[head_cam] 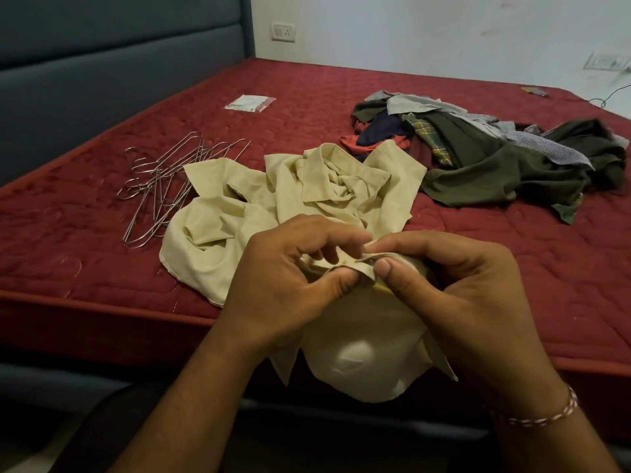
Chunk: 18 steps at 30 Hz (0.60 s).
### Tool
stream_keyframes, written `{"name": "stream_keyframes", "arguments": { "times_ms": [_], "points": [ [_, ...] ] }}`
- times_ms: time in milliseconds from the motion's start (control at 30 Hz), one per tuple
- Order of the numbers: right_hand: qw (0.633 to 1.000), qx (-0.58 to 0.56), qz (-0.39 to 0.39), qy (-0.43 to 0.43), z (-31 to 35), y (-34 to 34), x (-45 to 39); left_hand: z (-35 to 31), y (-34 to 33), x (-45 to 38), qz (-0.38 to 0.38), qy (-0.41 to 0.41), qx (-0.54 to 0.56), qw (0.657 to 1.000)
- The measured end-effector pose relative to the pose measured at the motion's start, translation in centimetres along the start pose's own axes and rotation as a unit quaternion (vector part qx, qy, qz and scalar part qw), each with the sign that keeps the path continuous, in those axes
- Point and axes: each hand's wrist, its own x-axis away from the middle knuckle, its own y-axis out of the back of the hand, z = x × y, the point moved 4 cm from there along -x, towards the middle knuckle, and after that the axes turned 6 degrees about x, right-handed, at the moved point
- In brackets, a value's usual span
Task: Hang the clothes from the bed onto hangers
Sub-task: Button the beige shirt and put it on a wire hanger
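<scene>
**Cream shirt bunched at the edge, hanger not yet in hand**

Red quilted mattress (pixel 307 97) fills most of what I see, with a blue padded headboard (pixel 119 46) behind it and a pale wall to the right. On the far right of the bed lies the pile of clothes (pixel 495 155), olive, checked, navy and red pieces tangled together. Nearer me the cream shirt (pixel 307 192) sprawls crumpled, its collar up and its lower part drooping over the mattress edge toward my lap. The wire hangers (pixel 164 179) lie in an interlocked heap to the left, one corner of the shirt resting over them. A small plastic packet (pixel 250 103) sits further back.

My left hand (pixel 283 285) and right hand (pixel 454 295) both pinch a folded edge of the shirt between thumb and fingers, close together, almost touching.

I judge I am sorting out a placket or hem before hanging. The risks from here: the hanging fabric could drag the whole shirt off the bed if I let go; pulling on one hanger may lift the tangled bunch and snag the cloth lying on it; and working the shirt while it is this bunched could leave it twisted on the hanger.
</scene>
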Motion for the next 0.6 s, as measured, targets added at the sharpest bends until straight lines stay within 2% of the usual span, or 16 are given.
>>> {"name": "stream_keyframes", "arguments": {
  "times_ms": [100, 200, 333, 500, 600],
  "points": [
    [1.000, 0.010, 0.006, 0.002, -0.18, -0.12, -0.04, 0.70, -0.08, -0.16, 0.025, 0.053, 0.055, 0.997],
    [1.000, 0.019, 0.018, 0.009, -0.27, -0.35, -0.14, 1.07, -0.21, -0.07, 0.015, 0.088, 0.102, 0.991],
    [0.999, 0.040, -0.003, 0.010, -0.66, -0.28, -0.35, 1.19, -0.44, 0.00, 0.001, 0.084, 0.102, 0.991],
    [0.998, 0.015, -0.053, 0.009, -0.68, -0.63, -0.08, 0.90, -0.65, 0.16, -0.036, 0.078, 0.077, 0.993],
    [0.995, 0.064, -0.061, 0.042, -0.49, -0.99, 0.00, 0.86, -0.75, 0.25, -0.061, 0.084, 0.075, 0.992]
  ]
}}
